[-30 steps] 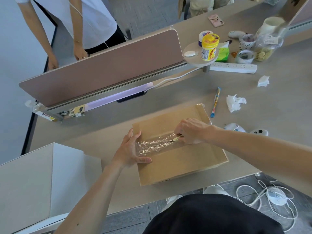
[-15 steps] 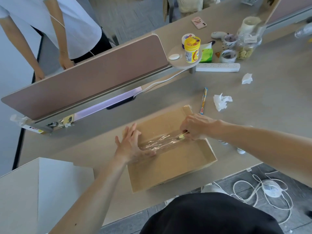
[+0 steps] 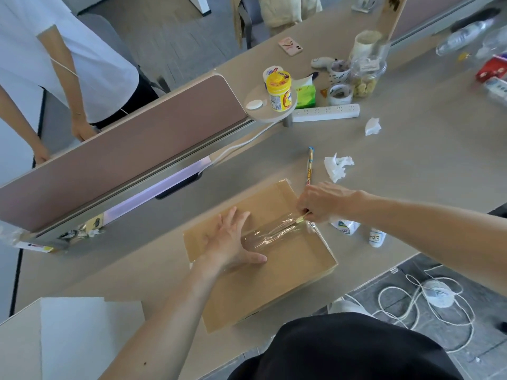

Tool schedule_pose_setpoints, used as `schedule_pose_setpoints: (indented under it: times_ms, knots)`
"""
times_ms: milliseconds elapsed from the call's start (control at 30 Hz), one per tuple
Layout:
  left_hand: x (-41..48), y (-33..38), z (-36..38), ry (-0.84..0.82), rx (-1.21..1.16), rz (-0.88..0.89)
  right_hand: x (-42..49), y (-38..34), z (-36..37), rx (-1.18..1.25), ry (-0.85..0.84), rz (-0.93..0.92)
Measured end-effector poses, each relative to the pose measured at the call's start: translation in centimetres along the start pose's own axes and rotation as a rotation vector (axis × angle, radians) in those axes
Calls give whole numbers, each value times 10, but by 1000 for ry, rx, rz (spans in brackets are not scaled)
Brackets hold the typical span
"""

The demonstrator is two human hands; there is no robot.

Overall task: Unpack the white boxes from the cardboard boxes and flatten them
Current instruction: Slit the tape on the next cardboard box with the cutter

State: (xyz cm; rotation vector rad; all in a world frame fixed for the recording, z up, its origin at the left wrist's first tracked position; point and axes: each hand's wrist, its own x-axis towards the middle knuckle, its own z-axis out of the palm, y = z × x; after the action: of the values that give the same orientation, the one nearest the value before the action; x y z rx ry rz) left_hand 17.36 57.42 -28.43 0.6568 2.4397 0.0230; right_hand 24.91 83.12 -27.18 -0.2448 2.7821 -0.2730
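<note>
A white box (image 3: 82,330) lies at lower left. My left hand (image 3: 230,242), fingers straight and spread, presses flat on the cardboard box (image 3: 274,283) at lower centre so it won't slide. Its taped seam (image 3: 274,231) and, I judge, its long axis run from lower left up to the right. My right hand (image 3: 323,201) pinches a small yellowish cutter (image 3: 300,218) at the seam's right end, to slit the tape.
</note>
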Motion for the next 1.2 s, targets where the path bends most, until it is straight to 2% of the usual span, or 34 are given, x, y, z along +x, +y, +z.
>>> schedule_pose_setpoints:
  times_ms: [200,433,567,633,733,900,1067,1200]
  knots:
    - [11,6,-5,16,22,-24,-11,14,-2,51,2,31]
    - [23,11,-7,132,54,-14,-21,30,-2,86,14,91]
    - [26,23,-8,194,118,-2,-37,47,4,40,-68,192]
    - [29,29,-9,210,165,25,-50,57,17,145,-29,280]
    - [34,39,-14,204,178,107,-63,58,27,411,153,407]
    - [42,58,-28,66,187,258,-59,36,50,898,264,534]
    - [49,76,-36,-36,312,204,-45,15,68,1119,325,592]
    - [50,83,-27,-40,376,158,-36,3,75,1319,397,606]
